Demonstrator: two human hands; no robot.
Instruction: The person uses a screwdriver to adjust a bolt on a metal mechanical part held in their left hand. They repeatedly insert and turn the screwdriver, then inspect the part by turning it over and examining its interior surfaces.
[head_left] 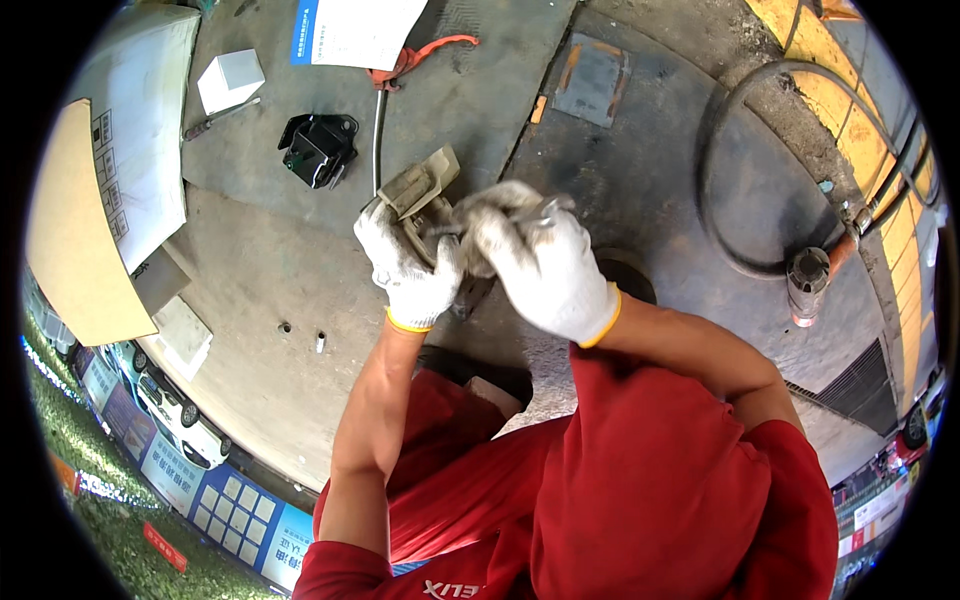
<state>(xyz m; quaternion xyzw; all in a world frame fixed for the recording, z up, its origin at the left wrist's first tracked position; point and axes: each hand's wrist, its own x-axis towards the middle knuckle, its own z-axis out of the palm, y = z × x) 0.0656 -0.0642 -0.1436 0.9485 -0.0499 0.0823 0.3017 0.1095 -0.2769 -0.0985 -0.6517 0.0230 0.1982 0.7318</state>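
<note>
My left hand (408,270), in a white knit glove, is closed around the lower side of a dirty tan metal part (425,182) with a flat, bracket-like upper piece. Close beside it, my gloved right hand (545,262) is closed too, its fingers soiled grey and slightly blurred. A shiny metal tool (556,204) pokes out at the top of this fist; its kind is unclear. Both hands meet at the part, and my fingers hide its middle. Beyond them on the ground lies a black metal bracket (318,150).
An orange-handled tool with a long metal shaft (379,140) lies ahead, partly under a paper sheet (365,30). At left are a white box (230,80), a screwdriver (215,120) and cardboard (85,230). A hose (705,180) curves at right beside an air tool (808,280).
</note>
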